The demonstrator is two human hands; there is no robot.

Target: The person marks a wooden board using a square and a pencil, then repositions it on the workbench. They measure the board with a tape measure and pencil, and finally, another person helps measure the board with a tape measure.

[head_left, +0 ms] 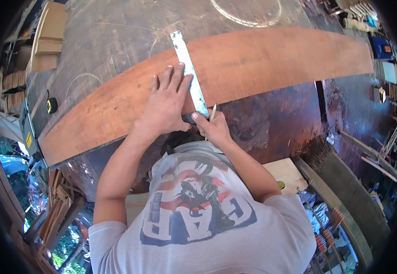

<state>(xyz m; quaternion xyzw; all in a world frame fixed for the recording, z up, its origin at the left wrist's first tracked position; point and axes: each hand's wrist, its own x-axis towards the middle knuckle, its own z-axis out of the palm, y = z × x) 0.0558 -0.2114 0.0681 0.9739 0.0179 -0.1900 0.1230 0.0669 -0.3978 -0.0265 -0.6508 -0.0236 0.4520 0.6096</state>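
Note:
Across the middle of the worktable (pixel 111 41) lies a long curved wooden board (pixel 271 59), its straight edge towards me. A metal try square (pixel 190 75) rests over the board with its blade pointing away from me. My left hand (pixel 166 100) lies spread on the board, fingertips at the left side of the blade and thumb near the dark stock of the square. By the near end of the blade, my right hand (pixel 214 128) holds a pencil (pixel 213 113) between its fingers, its thumb against the square's stock.
A tape measure (pixel 51 104) sits at the left of the table. Wooden blocks (pixel 48 39) are at the back left. A blue case (pixel 381 48) stands beyond the board's right end. Long timber pieces (pixel 340 201) lean at the lower right.

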